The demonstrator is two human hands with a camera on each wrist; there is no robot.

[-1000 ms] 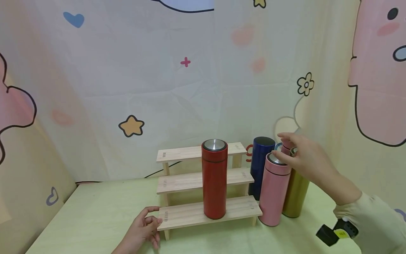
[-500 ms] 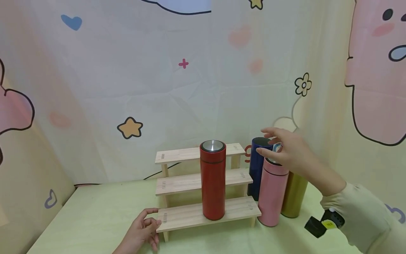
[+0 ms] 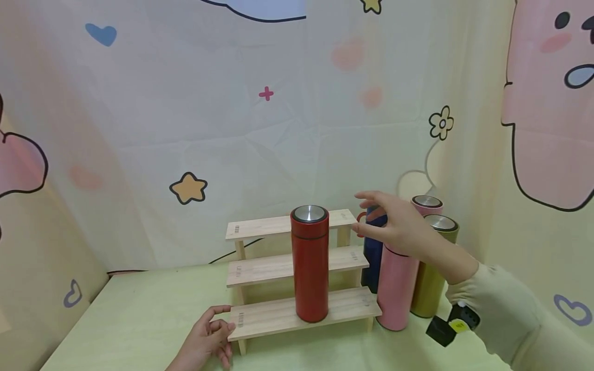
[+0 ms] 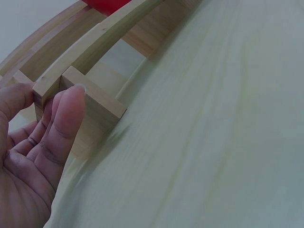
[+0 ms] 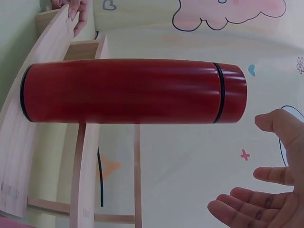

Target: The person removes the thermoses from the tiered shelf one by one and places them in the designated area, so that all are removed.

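A red thermos flask (image 3: 309, 273) with a silver lid top stands upright on the lowest step of a three-tier wooden display rack (image 3: 260, 318). My left hand (image 3: 204, 337) pinches the left end of that step; in the left wrist view its thumb and forefinger (image 4: 19, 99) are at the board's corner. To the right of the red flask, my right hand (image 3: 401, 224) is raised at lid height, fingers spread and holding nothing. The right wrist view has this hand's fingers (image 5: 275, 175) apart from the flask's top end.
Right of the rack stand a pink flask (image 3: 396, 293), a dark blue flask (image 3: 373, 257), an olive-gold flask (image 3: 427, 288) and another pink flask (image 3: 427, 204) behind. My right hand partly covers the blue and front pink ones. A printed curtain (image 3: 232, 103) backs the pale green table (image 3: 153, 309).
My right hand has moved left from above the pink and gold flasks toward the red one, uncovering the lids behind it. The left hand keeps its place on the rack.
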